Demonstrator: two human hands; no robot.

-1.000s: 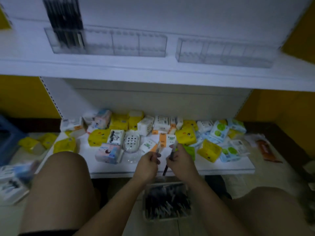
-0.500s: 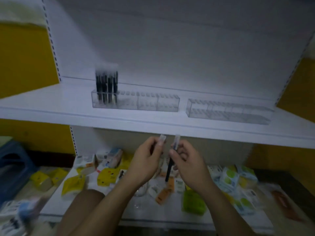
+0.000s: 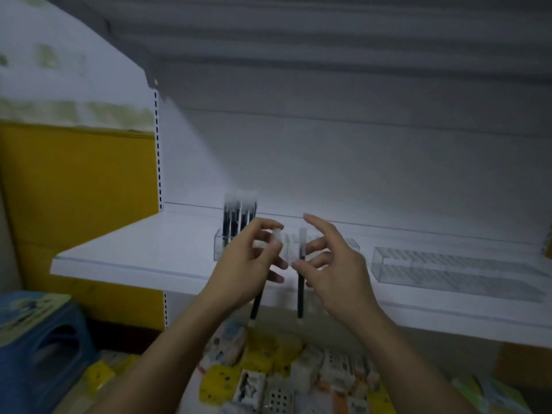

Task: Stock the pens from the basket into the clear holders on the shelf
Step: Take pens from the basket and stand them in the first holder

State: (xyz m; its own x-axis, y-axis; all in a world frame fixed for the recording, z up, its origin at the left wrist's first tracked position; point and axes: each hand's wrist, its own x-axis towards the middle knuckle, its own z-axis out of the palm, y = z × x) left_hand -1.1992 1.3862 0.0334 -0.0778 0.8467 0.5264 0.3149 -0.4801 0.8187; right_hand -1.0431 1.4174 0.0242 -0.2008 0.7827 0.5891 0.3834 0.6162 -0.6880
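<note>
My left hand (image 3: 245, 264) grips a black pen (image 3: 256, 306) with a white cap, held tilted in front of the shelf edge. My right hand (image 3: 331, 264) pinches a second black pen (image 3: 301, 294) upright between thumb and fingers, its index finger raised. Both hands hover just in front of the left clear holder (image 3: 219, 249), whose leftmost compartment holds several black pens (image 3: 239, 216). A second clear holder (image 3: 448, 264) stands to the right on the white shelf (image 3: 134, 252) and looks bare. The basket is out of view.
Below the shelf lies a lower shelf with several small yellow and white packets (image 3: 268, 377). A blue plastic stool (image 3: 38, 339) stands at the lower left. A yellow wall panel (image 3: 77, 204) is to the left, and another shelf overhangs above.
My view has tilted up from the basket to the shelf. Both hands have risen with a pen each, from the lower shelf level to the left clear holder.
</note>
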